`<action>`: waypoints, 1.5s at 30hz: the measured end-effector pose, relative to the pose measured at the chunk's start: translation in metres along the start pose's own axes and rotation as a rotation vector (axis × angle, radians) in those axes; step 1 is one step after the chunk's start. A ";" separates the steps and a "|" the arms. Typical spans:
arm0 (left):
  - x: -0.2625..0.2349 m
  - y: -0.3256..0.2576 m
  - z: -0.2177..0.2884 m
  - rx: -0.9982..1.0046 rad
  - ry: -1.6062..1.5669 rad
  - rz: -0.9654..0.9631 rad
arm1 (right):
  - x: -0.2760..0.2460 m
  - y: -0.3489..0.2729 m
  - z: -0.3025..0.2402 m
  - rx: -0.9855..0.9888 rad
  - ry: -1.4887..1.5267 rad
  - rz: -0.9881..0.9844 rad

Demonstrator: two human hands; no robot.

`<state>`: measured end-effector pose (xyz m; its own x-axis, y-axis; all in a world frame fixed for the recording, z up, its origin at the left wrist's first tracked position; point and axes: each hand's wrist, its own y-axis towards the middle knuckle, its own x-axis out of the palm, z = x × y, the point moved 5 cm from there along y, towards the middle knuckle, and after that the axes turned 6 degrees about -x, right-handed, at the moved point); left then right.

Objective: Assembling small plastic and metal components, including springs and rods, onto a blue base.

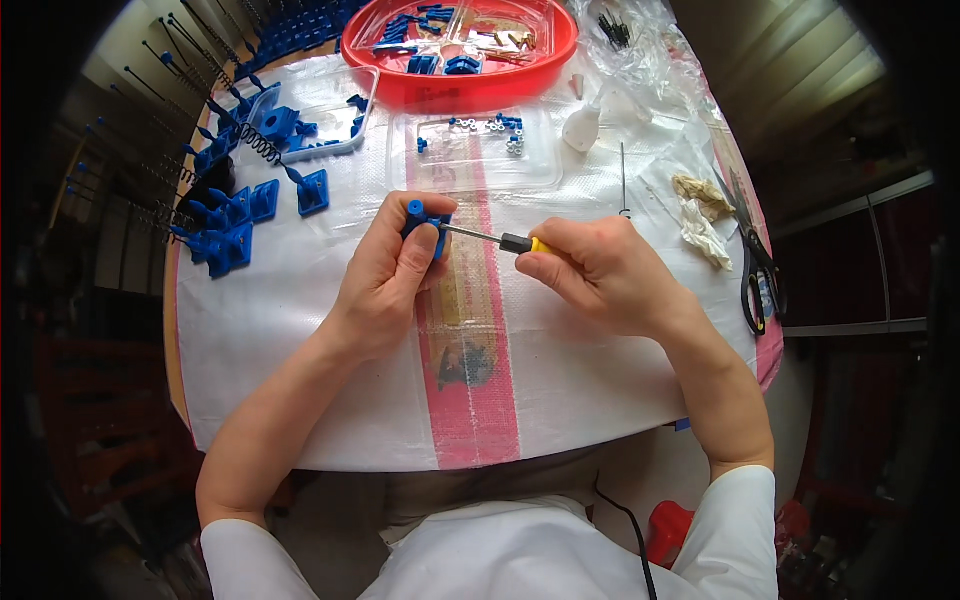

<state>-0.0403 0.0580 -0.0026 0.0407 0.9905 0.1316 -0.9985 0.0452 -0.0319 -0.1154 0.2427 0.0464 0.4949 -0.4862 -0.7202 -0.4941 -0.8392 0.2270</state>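
Note:
My left hand (392,272) grips a small blue plastic part (422,216) above the middle of the white woven table cover (300,330). My right hand (600,272) holds a screwdriver (505,241) with a black and yellow handle. Its thin metal shaft points left, and the tip meets the blue part between my left fingers. Both hands hover close together over the pink stripe of the cover.
A red round tray (470,85) with blue parts and clear boxes stands at the back. A clear tray (475,150) holds small nuts. Several blue brackets with springs (235,215) lie at left. Black scissors (755,265), crumpled paper (705,215) and a white nozzle (582,128) lie at right.

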 end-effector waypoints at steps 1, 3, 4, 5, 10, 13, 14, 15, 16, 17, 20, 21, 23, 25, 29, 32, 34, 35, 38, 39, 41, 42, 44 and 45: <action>-0.001 -0.001 0.000 -0.006 0.009 0.000 | 0.000 0.001 0.001 0.039 0.043 -0.020; -0.002 -0.003 0.000 -0.002 0.039 0.002 | 0.001 0.001 0.004 0.101 0.104 -0.066; -0.001 -0.002 0.000 0.004 0.050 -0.003 | 0.001 0.001 0.005 0.136 0.127 -0.088; 0.000 -0.002 0.001 0.005 0.056 0.005 | 0.000 0.000 0.005 0.141 0.138 -0.088; 0.003 0.002 0.000 0.004 -0.036 -0.022 | -0.003 0.000 0.008 0.084 0.097 -0.062; 0.005 0.005 0.000 -0.001 -0.091 0.063 | -0.019 0.001 0.002 -0.044 -0.032 0.038; 0.003 0.005 -0.002 -0.010 -0.148 0.087 | -0.027 -0.001 0.005 0.029 -0.020 -0.013; -0.002 0.005 -0.003 -0.020 -0.205 0.112 | -0.037 -0.003 0.003 -0.016 -0.004 -0.010; -0.005 0.005 -0.003 -0.025 -0.261 0.132 | -0.048 -0.006 0.001 -0.061 0.005 -0.003; -0.010 0.004 -0.003 -0.009 -0.268 0.121 | -0.058 -0.010 0.006 -0.097 0.063 0.087; -0.002 0.005 -0.002 -0.026 -0.273 0.105 | -0.093 -0.020 0.022 -0.333 0.367 0.661; -0.001 0.006 -0.001 -0.026 -0.246 0.095 | -0.105 -0.021 0.029 -0.278 0.347 0.763; -0.002 0.004 -0.003 -0.031 -0.191 0.093 | -0.126 -0.030 0.053 -0.044 0.325 0.917; -0.004 0.003 -0.003 -0.064 -0.144 0.051 | -0.129 -0.032 0.067 0.203 -0.034 0.881; 0.004 0.001 0.004 -0.067 -0.050 0.081 | -0.108 -0.029 0.081 0.582 -0.470 0.489; 0.011 0.000 0.007 -0.011 -0.045 0.100 | -0.086 -0.026 0.094 0.607 -0.595 0.322; 0.011 -0.002 0.005 -0.018 0.006 0.061 | -0.082 -0.026 0.093 0.618 -0.624 0.290; 0.011 -0.002 0.003 -0.020 0.032 0.043 | -0.083 -0.026 0.092 0.621 -0.630 0.291; 0.008 -0.003 -0.002 0.055 0.127 0.014 | -0.087 -0.025 0.081 0.573 -0.710 0.382; 0.008 -0.004 -0.002 0.042 0.118 0.040 | -0.089 -0.023 0.076 0.545 -0.746 0.427; 0.012 -0.005 0.001 0.023 0.096 0.085 | -0.095 -0.021 0.065 0.457 -0.681 0.562; 0.013 -0.006 0.010 0.113 0.263 0.075 | -0.097 -0.021 0.060 0.412 -0.647 0.629; 0.019 -0.009 0.029 0.292 0.596 0.055 | -0.089 -0.016 0.045 0.120 -0.591 0.697; 0.022 -0.010 0.032 0.284 0.564 0.064 | -0.082 -0.013 0.038 0.036 -0.540 0.696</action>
<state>-0.0306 0.0754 0.0324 -0.0834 0.9096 -0.4070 -0.9675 0.0240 0.2519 -0.1766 0.3027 0.0771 -0.3277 -0.6955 -0.6394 -0.5844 -0.3825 0.7157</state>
